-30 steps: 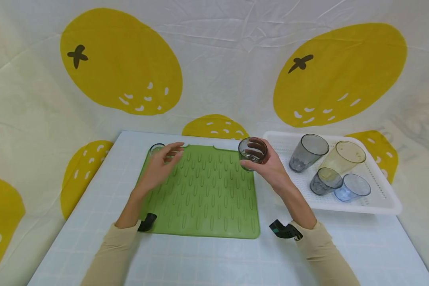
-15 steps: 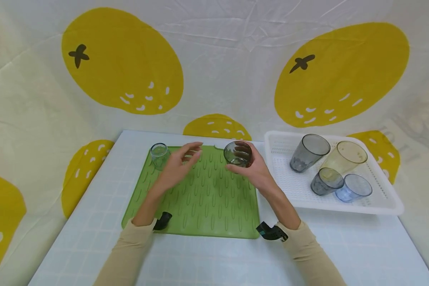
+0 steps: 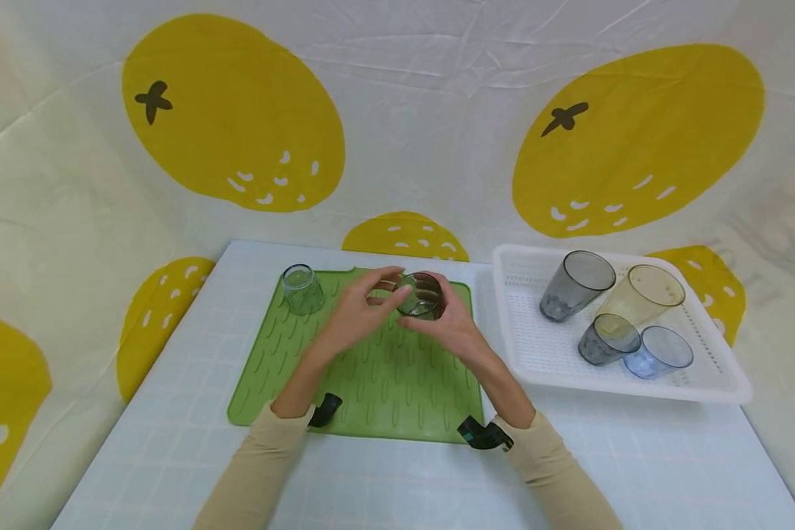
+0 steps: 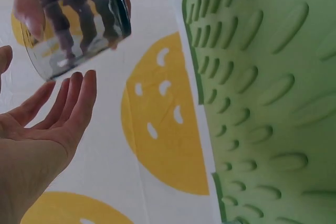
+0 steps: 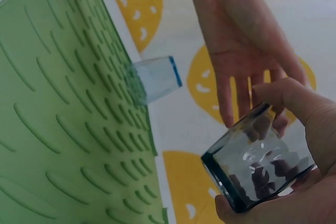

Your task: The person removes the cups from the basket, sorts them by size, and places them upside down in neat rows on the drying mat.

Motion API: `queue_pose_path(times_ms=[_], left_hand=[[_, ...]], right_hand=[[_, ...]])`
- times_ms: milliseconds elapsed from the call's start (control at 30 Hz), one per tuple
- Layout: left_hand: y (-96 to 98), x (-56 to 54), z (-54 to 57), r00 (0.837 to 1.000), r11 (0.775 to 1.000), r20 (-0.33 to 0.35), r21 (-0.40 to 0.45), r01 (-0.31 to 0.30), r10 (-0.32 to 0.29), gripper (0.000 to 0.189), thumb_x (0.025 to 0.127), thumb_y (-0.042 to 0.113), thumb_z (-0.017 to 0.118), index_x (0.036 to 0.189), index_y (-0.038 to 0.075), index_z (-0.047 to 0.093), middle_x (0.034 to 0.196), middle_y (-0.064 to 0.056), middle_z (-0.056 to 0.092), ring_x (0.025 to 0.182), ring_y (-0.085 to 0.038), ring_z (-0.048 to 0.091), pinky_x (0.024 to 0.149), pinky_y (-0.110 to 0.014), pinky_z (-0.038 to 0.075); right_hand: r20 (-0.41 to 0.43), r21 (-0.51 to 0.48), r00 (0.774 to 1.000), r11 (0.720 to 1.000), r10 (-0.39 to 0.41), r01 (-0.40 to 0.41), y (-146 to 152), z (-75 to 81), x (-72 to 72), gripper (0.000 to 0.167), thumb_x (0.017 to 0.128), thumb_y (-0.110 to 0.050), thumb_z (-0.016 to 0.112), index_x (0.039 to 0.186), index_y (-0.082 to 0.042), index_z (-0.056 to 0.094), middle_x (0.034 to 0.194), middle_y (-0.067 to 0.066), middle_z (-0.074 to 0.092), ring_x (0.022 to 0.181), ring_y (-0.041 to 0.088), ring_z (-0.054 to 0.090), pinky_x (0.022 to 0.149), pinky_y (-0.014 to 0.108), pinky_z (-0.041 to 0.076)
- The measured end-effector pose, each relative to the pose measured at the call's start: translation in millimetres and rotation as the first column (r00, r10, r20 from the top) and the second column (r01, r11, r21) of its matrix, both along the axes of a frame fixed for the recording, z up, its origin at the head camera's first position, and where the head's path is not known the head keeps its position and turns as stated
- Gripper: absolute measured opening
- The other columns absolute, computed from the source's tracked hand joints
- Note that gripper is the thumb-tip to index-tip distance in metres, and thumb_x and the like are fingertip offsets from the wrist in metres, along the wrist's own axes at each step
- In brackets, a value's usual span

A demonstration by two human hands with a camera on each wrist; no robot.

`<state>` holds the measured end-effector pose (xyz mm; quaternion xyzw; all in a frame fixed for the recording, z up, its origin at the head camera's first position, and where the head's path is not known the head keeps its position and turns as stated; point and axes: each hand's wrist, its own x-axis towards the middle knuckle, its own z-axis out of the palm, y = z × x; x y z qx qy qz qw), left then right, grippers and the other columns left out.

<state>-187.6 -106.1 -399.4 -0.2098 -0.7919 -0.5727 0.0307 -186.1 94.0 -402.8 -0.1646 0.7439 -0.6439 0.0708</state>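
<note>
Mid-frame in the head view, the right hand (image 3: 456,327) grips the grey-tinted glass (image 3: 419,302) above the green mat (image 3: 384,401); the left hand (image 3: 356,313) is outstretched beside it, contact uncertain. Smooth walls call for an even, gentle hold. The left wrist view, upper left, reveals a thick base (image 4: 125,11) that the head view leaves unclear

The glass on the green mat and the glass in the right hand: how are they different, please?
The mat glass stands mouth down on the green mat; the held glass has its mouth up, tilted, in the right hand. The mat glass looks pale and bluish; the held glass looks darker and grey. Both are see-through with thick bases.
</note>
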Motion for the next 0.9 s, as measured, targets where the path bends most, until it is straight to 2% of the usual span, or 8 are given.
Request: queue_pose_path(times_ms=[100, 333, 433, 500, 600, 733, 833, 900], left_hand=[[6.4, 0.8, 0.4, 1.0, 1.0, -0.003, 0.001, -0.008, 0.008, 0.049, 0.101, 0.03, 0.069, 0.144, 0.01, 0.057, 0.138, -0.011, 0.059, 0.125, -0.027, 0.059, 0.097, -0.04, 0.056], [14.1, 4.4, 1.0, 0.997, 0.99, -0.027, -0.118, -0.073, 0.07, 0.06, 0.094, 0.037, 0.077, 0.144, 0.011, 0.057, 0.138, -0.01, 0.059, 0.125, -0.028, 0.057, 0.095, -0.046, 0.055], [16.0, 6.1, 0.4, 0.997, 0.981, -0.04, -0.181, -0.076, 0.07, 0.067, 0.092, 0.038, 0.078, 0.148, 0.011, 0.053, 0.143, -0.012, 0.056, 0.128, -0.029, 0.055, 0.099, -0.05, 0.052], [16.7, 7.1, -0.2, 0.996, 0.98, -0.043, -0.185, -0.079, 0.072, 0.069, 0.092, 0.037, 0.079, 0.149, 0.011, 0.052, 0.144, -0.012, 0.055, 0.129, -0.03, 0.054, 0.101, -0.051, 0.05], [16.9, 8.0, -1.5, 0.995, 0.985, -0.055, -0.148, -0.088, 0.081, 0.066, 0.092, 0.031, 0.08, 0.148, 0.01, 0.052, 0.143, -0.013, 0.054, 0.128, -0.031, 0.054, 0.101, -0.051, 0.051], [16.0, 8.4, -3.8, 0.998, 0.998, -0.011, -0.008, -0.07, 0.07, 0.058, 0.096, 0.025, 0.076, 0.146, 0.009, 0.052, 0.137, -0.013, 0.055, 0.125, -0.03, 0.056, 0.102, -0.048, 0.052], [13.8, 8.6, -5.4, 0.998, 0.994, 0.028, 0.098, -0.055, 0.052, 0.053, 0.099, 0.022, 0.072, 0.146, 0.009, 0.052, 0.135, -0.014, 0.055, 0.125, -0.031, 0.056, 0.103, -0.045, 0.052], [11.7, 8.8, -6.5, 0.998, 0.992, 0.027, 0.116, -0.057, 0.055, 0.051, 0.1, 0.022, 0.071, 0.146, 0.01, 0.053, 0.134, -0.014, 0.056, 0.125, -0.03, 0.056, 0.103, -0.043, 0.052]], right_hand=[[0.002, 0.012, 1.0, 1.0, 0.006, -0.006, -3, -2.5, -0.8, 0.076, 0.085, -0.009, 0.084, 0.149, -0.008, 0.045, 0.14, 0.014, 0.055, 0.123, 0.028, 0.056, 0.102, 0.042, 0.048], [-0.018, 0.078, 0.998, 0.995, 0.061, -0.059, -6, -5.2, -0.5, 0.079, 0.087, -0.005, 0.08, 0.154, -0.006, 0.04, 0.148, 0.019, 0.048, 0.132, 0.036, 0.05, 0.107, 0.054, 0.044], [-0.056, 0.125, 0.994, 0.988, 0.094, -0.086, -7, -6.5, -0.3, 0.08, 0.087, -0.001, 0.078, 0.156, -0.004, 0.038, 0.15, 0.02, 0.048, 0.135, 0.04, 0.048, 0.108, 0.053, 0.044], [-0.065, 0.152, 0.992, 0.984, 0.107, -0.096, -7, -7.3, -0.3, 0.08, 0.087, 0.0, 0.078, 0.156, -0.004, 0.038, 0.149, 0.02, 0.049, 0.134, 0.039, 0.05, 0.108, 0.052, 0.045], [-0.041, 0.146, 0.992, 0.983, 0.118, -0.111, -7, -8.2, -0.3, 0.079, 0.088, -0.003, 0.079, 0.156, -0.005, 0.038, 0.149, 0.019, 0.049, 0.134, 0.038, 0.05, 0.107, 0.052, 0.046], [-0.006, 0.087, 0.991, 0.987, 0.133, -0.132, -5, -9.2, -0.1, 0.073, 0.091, -0.006, 0.078, 0.154, -0.008, 0.042, 0.146, 0.017, 0.052, 0.128, 0.032, 0.055, 0.102, 0.051, 0.049], [0.047, 0.043, 0.988, 0.988, 0.147, -0.149, -2, -10.1, 0.4, 0.07, 0.093, -0.011, 0.077, 0.153, -0.012, 0.043, 0.144, 0.013, 0.054, 0.125, 0.029, 0.057, 0.098, 0.046, 0.052], [0.093, 0.03, 0.985, 0.988, 0.148, -0.151, 0, -9.9, 1.3, 0.07, 0.093, -0.015, 0.078, 0.153, -0.015, 0.042, 0.144, 0.011, 0.053, 0.125, 0.029, 0.057, 0.097, 0.043, 0.053]])
